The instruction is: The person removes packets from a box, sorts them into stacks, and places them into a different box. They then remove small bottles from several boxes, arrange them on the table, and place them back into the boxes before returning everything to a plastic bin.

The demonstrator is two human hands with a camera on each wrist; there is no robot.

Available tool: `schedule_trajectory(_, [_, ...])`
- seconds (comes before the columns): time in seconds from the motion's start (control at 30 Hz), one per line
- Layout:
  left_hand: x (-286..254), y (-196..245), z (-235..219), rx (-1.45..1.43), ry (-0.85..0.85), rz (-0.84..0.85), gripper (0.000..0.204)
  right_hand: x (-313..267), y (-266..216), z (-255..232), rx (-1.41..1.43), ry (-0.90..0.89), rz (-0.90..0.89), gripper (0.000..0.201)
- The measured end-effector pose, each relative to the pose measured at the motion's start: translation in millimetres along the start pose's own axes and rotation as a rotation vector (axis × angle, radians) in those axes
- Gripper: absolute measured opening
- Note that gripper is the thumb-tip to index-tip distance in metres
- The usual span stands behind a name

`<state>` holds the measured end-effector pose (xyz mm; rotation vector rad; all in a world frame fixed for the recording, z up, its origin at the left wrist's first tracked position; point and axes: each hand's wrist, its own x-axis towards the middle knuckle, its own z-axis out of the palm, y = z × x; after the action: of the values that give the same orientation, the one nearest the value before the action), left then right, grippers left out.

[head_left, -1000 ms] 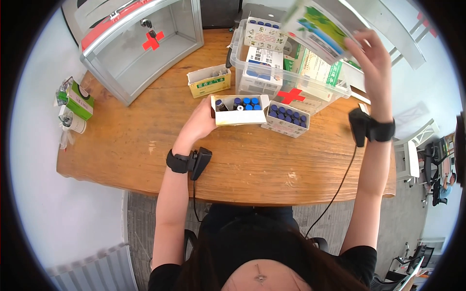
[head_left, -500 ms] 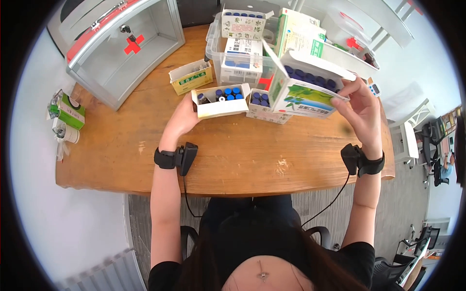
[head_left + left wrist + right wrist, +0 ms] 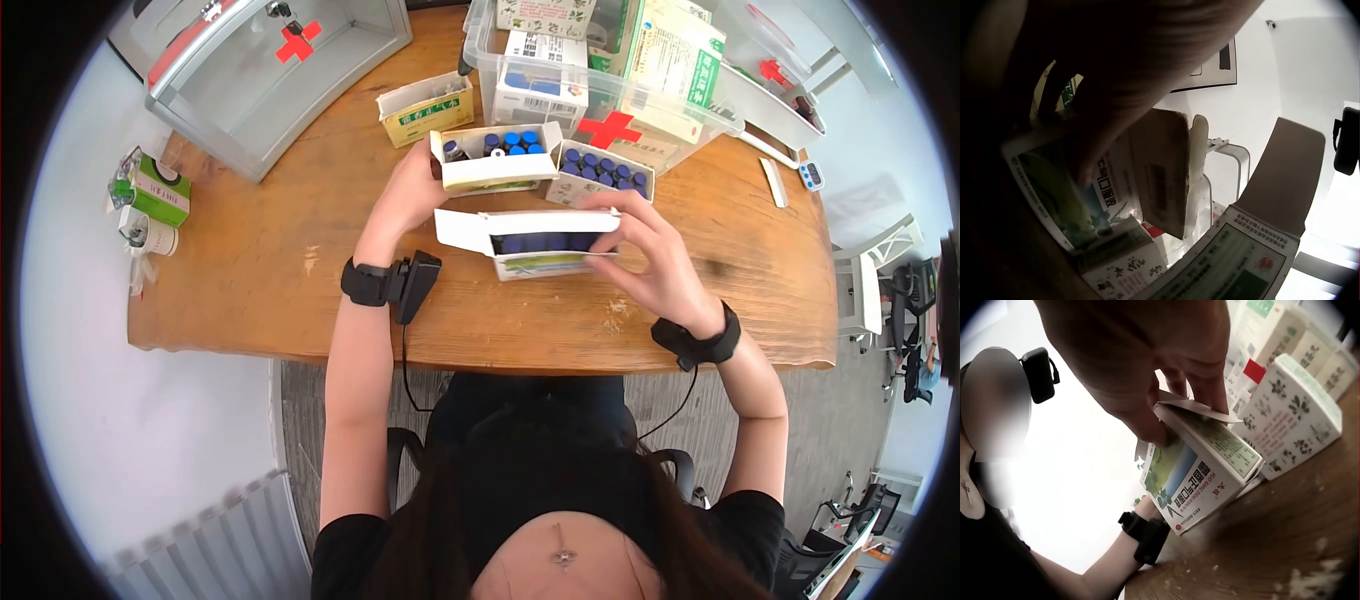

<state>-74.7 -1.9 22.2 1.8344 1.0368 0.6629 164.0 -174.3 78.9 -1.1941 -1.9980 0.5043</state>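
The left hand [image 3: 408, 198] grips the left end of an open white box [image 3: 495, 178] holding blue-capped vials. Between thumb and fingers, the right hand [image 3: 655, 262] pinches the right end of another open box [image 3: 545, 263] with dark blue caps inside, its white flap sticking out to the left. In the right wrist view this green and blue printed box [image 3: 1194, 481] is tilted low over the wood. A third open box [image 3: 604, 174] of blue-capped vials stands just right of the left hand's box. Behind them is a yellow box [image 3: 428, 110].
A clear bin [image 3: 680, 95] with a red cross, filled with medicine boxes, stands at the back. At the back left is a glass-fronted case [image 3: 270, 110]. Green packaging [image 3: 160, 190] and a paper cup [image 3: 160, 236] sit at the left; a small timer [image 3: 811, 176] lies at the right.
The right hand has brought its box from above the bin down and toward the body, in front of the vial boxes. The left hand still grips its box in much the same place.
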Motion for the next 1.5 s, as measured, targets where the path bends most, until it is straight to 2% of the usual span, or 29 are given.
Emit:
schedule_trajectory(0.07, [-2.1,2.9,-1.3,-0.008,0.013,0.024,0.049,8.7,6.4,10.9,-0.052,-0.026,-0.119,0.017])
schedule_trajectory(0.1, [-4.1,7.8,-2.4,-0.017,0.03,0.055,0.051,12.5,9.3,15.6,-0.045,-0.032,-0.115,0.017])
schedule_trajectory(0.13, [-5.7,13.6,-6.6,0.079,0.014,-0.032,0.053,15.9,12.1,19.9,-0.022,-0.038,-0.127,0.017])
schedule_trajectory(0.17, [-9.6,15.8,-9.6,0.076,0.014,-0.039,0.053,19.0,14.7,23.7,0.0,-0.043,-0.139,0.017])
schedule_trajectory(0.23, [-17.0,13.6,-18.3,-0.14,-0.075,-0.108,0.049,24.7,18.5,27.9,0.003,-0.033,-0.142,0.017])
schedule_trajectory(0.3, [-18.4,-6.8,-32.5,-0.12,-0.109,-0.122,0.049,28.6,20.6,29.9,0.037,-0.041,-0.101,0.017])
schedule_trajectory(0.37, [-18.9,-20.8,-44.3,-0.012,-0.345,0.094,0.052,30.9,22.6,33.9,0.013,-0.008,-0.097,0.017])
schedule_trajectory(0.43, [-29.6,1.6,-48.0,-0.01,-0.386,0.121,0.057,31.1,23.0,35.8,-0.046,0.025,-0.063,0.018])
schedule_trajectory(0.5, [-38.9,11.6,-49.6,-0.006,-0.498,0.091,0.064,31.4,18.8,34.2,-0.183,0.059,-0.125,0.019])
schedule_trajectory(0.57, [-46.0,19.8,-45.3,0.042,-0.493,0.087,0.072,31.8,14.8,31.6,-0.23,0.054,-0.144,0.019])
schedule_trajectory(0.63, [-50.6,28.6,-33.1,-0.014,-0.521,0.244,0.075,32.7,11.8,30.7,-0.25,0.025,-0.132,0.019])
schedule_trajectory(0.67, [-51.6,35.9,-27.7,0.097,-0.519,0.21,0.071,33.7,8.9,26.4,-0.261,-0.032,-0.108,0.018])
schedule_trajectory(0.7, [-51.7,37.7,-24.6,0.097,-0.511,0.217,0.071,34.8,4.8,20.2,-0.268,-0.033,-0.116,0.018])
schedule_trajectory(0.77, [-49.6,35.5,-20.0,0.069,-0.455,0.123,0.065,38.0,-5.9,3.1,-0.419,-0.088,-0.199,0.017])
schedule_trajectory(0.83, [-47.1,29.6,-19.8,0.064,-0.383,0.193,0.058,41.9,-18.2,-23.4,-0.401,-0.082,-0.185,0.014])
schedule_trajectory(0.9, [-48.2,30.9,-19.8,-0.021,-0.361,0.138,0.053,47.1,-30.3,-53.0,-0.303,-0.06,-0.092,0.012])
schedule_trajectory(0.97, [-49.2,35.8,-19.7,-0.069,-0.347,0.147,0.052,63.2,-36.0,-78.1,-0.325,0.049,-0.052,0.011])
schedule_trajectory(1.03, [-50.3,36.8,-20.7,-0.058,-0.366,0.085,0.059,89.1,-24.4,-98.3,-0.433,0.179,-0.094,0.011])
schedule_trajectory(1.1, [-53.5,38.1,-19.8,-0.095,-0.347,0.081,0.059,116.2,1.0,-110.4,-0.303,0.235,-0.087,0.017])
schedule_trajectory(1.17, [-55.9,40.3,-20.3,-0.088,-0.315,0.105,0.059,137.9,21.0,-114.7,-0.462,0.203,-0.087,0.025])
schedule_trajectory(1.23, [-56.7,39.8,-20.6,-0.052,-0.322,0.094,0.059,149.4,45.2,-109.1,-0.469,0.165,-0.057,0.031])
schedule_trajectory(1.3, [-56.8,36.8,-19.3,-0.038,-0.308,0.109,0.061,155.9,48.4,-105.9,-0.479,0.127,-0.024,0.038])
schedule_trajectory(1.37, [-57.1,40.3,-19.6,0.003,-0.299,0.13,0.062,161.1,48.2,-100.9,-0.57,0.064,0.103,0.046])
schedule_trajectory(1.5, [-58.3,38.9,-17.9,0.045,-0.282,0.164,0.063,175.3,72.6,-101.7,-0.652,0.028,-0.005,0.049])
